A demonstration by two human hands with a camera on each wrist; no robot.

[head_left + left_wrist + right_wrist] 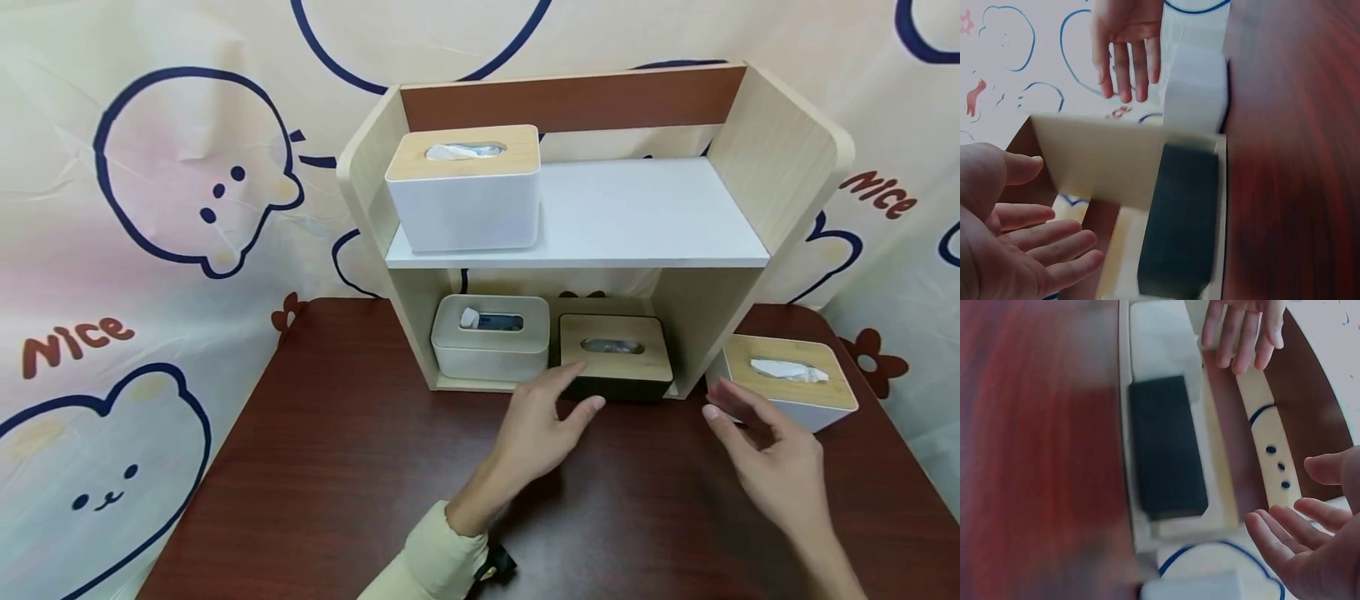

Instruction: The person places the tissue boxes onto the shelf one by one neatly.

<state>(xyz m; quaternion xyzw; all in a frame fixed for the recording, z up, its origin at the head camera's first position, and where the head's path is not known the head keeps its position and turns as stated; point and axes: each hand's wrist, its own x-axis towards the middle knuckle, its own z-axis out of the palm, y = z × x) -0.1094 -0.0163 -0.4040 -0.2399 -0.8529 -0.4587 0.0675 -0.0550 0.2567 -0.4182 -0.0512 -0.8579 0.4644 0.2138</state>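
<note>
In the head view, my left hand [536, 429] hovers before the black tissue box with a wooden lid [618, 367], its fingers spread and holding nothing. That box sits on the lower level of a small shelf, beside a cream tissue box [491, 357]. Farther right, my right hand [783, 462] is loosely bent and empty, in front of a white tissue box with a wooden lid [825, 400] standing outside the shelf; whether they touch cannot be told. Both wrist views show the black box's dark side [1179, 225] and relaxed fingers on each hand.
A larger white tissue box with a wooden lid [465, 208] stands at the left of the upper shelf board [637, 212]. The shelf's right side panel [783, 150] rises between the black box and the outer white box. Everything stands on a dark red-brown table [337, 467].
</note>
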